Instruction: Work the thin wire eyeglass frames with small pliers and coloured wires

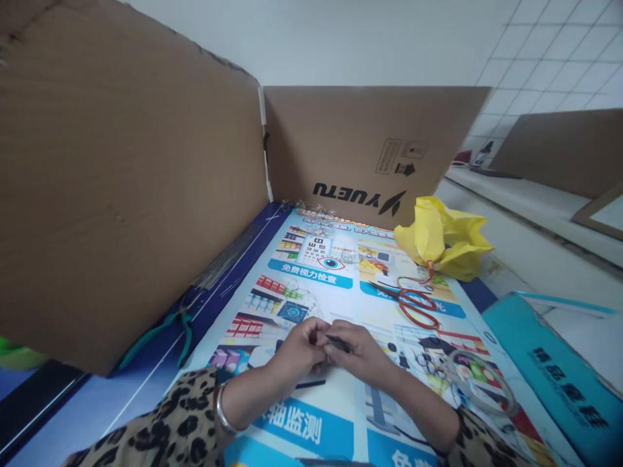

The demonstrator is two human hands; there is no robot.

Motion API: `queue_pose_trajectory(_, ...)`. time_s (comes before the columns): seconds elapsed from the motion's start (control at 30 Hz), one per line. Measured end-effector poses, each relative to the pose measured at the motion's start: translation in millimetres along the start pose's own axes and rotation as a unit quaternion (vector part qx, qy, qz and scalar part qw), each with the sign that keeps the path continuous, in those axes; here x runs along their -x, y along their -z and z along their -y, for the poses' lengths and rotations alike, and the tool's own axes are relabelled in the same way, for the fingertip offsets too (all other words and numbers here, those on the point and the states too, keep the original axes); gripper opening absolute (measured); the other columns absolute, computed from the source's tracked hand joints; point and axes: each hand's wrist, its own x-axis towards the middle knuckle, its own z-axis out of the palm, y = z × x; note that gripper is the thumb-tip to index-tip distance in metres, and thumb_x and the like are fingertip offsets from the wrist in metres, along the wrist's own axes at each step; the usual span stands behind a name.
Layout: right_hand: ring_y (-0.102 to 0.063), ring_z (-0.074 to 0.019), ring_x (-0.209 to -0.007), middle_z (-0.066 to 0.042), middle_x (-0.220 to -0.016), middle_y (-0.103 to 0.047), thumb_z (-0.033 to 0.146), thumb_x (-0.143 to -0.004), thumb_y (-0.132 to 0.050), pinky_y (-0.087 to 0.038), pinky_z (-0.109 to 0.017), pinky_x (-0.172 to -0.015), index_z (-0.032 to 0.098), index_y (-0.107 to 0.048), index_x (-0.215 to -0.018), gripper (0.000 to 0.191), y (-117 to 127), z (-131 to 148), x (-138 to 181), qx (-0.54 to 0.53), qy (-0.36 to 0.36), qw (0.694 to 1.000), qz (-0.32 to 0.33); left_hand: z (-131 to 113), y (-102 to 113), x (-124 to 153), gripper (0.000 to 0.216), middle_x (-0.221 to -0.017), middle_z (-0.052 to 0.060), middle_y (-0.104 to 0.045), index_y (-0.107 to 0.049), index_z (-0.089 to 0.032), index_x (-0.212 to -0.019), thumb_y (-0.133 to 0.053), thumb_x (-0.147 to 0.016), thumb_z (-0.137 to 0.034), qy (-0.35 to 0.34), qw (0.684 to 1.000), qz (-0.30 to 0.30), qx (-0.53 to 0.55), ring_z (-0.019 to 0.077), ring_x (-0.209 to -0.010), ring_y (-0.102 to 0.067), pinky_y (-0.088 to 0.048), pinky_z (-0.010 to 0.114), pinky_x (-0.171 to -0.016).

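There's a small dark piece (pixel 337 344) pinched between my fingertips, thin and slightly elongated, lying roughly level just above the printed poster. It sits right where my two hands meet, mostly hidden by my fingers, so I can't make out what it is beyond its dark, slim shape.

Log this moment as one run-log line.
left hand: pinching small dark piece | right hand: same piece | red scissors: untouched on poster
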Motion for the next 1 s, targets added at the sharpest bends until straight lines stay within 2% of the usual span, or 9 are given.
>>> queue_pose_trajectory(0.13, -0.053, -0.0144, -0.065, -0.003, -0.071, -0.058, 0.030, -0.082, -0.053, -0.039, -0.025, -0.060, 0.020, -0.068, -0.083, 0.017, -3.6, -0.3, 0.4, 0.022, -0.013, 0.999, -0.022, 0.8, 2.4, -0.5, 0.027, -0.056, -0.008, -0.047, -0.047, -0.016, -0.080, -0.057, -0.056, -0.007, 0.004, 1.000, 0.022, 0.005, 0.0040, -0.040, -0.044, -0.034, 0.015, -0.038)
queue_pose_trajectory(0.37, -0.056, -0.0159, -0.074, -0.005, -0.077, -0.062, 0.027, -0.085, -0.050, -0.042, -0.027, -0.068, 0.021, -0.068, -0.090, 0.020, -4.4, 0.3, 0.4, 0.023, 0.019, 1.000, -0.003, -5.1, 5.3, -1.9, 0.027, -0.053, -0.007, -0.051, -0.044, -0.016, -0.078, -0.051, -0.055, -0.004, 0.042, 0.998, 0.053, 0.017, 0.0043, -0.037, -0.044, -0.032, 0.015, -0.036)
queue_pose_trajectory(0.5, -0.057, -0.0153, -0.071, -0.003, -0.068, -0.061, 0.026, -0.087, -0.048, -0.042, -0.027, -0.068, 0.021, -0.068, -0.086, 0.021, -3.8, 4.1, 0.5, 0.010, 0.001, 1.000, -0.005, -5.8, 6.1, -2.1, 0.029, -0.054, -0.003, -0.057, -0.044, -0.016, -0.080, -0.056, -0.057, -0.005, 0.061, 0.994, 0.073, 0.053, 0.0085, -0.044, -0.054, -0.037, 0.015, -0.038)
queue_pose_trajectory(0.57, -0.057, -0.0155, -0.073, -0.004, -0.071, -0.062, 0.025, -0.085, -0.051, -0.043, -0.027, -0.069, 0.021, -0.068, -0.091, 0.018, -4.1, 2.6, 0.8, 0.020, 0.005, 1.000, -0.014, -5.3, 7.0, -2.5, 0.026, -0.053, -0.001, -0.060, -0.044, -0.015, -0.081, -0.060, -0.061, -0.009, 0.069, 0.992, 0.083, 0.063, 0.0093, -0.043, -0.055, -0.038, 0.015, -0.038)
queue_pose_trajectory(0.63, -0.058, -0.0164, -0.076, -0.005, -0.079, -0.063, 0.025, -0.081, -0.056, -0.044, -0.028, -0.071, 0.021, -0.067, -0.097, 0.019, -4.9, -1.0, 1.1, 0.035, 0.021, 0.999, -0.015, -5.5, 8.4, -2.9, 0.026, -0.049, -0.002, -0.058, -0.045, -0.015, -0.083, -0.063, -0.064, -0.015, 0.081, 0.990, 0.092, 0.062, 0.0083, -0.038, -0.052, -0.035, 0.014, -0.035)
queue_pose_trajectory(0.77, -0.059, -0.0179, -0.080, -0.007, -0.085, -0.064, 0.030, -0.077, -0.063, -0.044, -0.030, -0.073, 0.021, -0.065, -0.100, 0.024, -8.6, -7.9, 1.3, 0.073, 0.050, 0.996, -0.014, -9.9, 11.4, -1.6, 0.025, -0.036, -0.010, -0.043, -0.046, -0.017, -0.085, -0.064, -0.070, -0.025, 0.107, 0.990, 0.086, 0.041, 0.0045, -0.025, -0.036, -0.019, 0.012, -0.029)
queue_pose_trajectory(0.87, -0.058, -0.0176, -0.078, -0.006, -0.082, -0.064, 0.027, -0.078, -0.060, -0.044, -0.030, -0.070, 0.021, -0.064, -0.093, 0.017, -13.0, -9.3, 1.5, 0.102, 0.082, 0.990, -0.055, -13.3, 13.3, 0.4, 0.024, -0.033, -0.012, -0.038, -0.047, -0.019, -0.086, -0.062, -0.071, -0.030, 0.114, 0.989, 0.084, 0.033, 0.0043, -0.023, -0.028, -0.013, 0.013, -0.028)
queue_pose_trajectory(1.0, -0.056, -0.0163, -0.072, -0.004, -0.075, -0.061, 0.025, -0.078, -0.059, -0.043, -0.030, -0.065, 0.021, -0.061, -0.086, 0.009, -18.1, -9.2, 2.3, 0.126, 0.119, 0.979, -0.108, -11.7, 15.3, 1.0, 0.023, -0.034, -0.011, -0.040, -0.049, -0.018, -0.087, -0.062, -0.070, -0.027, 0.113, 0.986, 0.098, 0.072, 0.0044, -0.023, -0.028, -0.013, 0.014, -0.028)
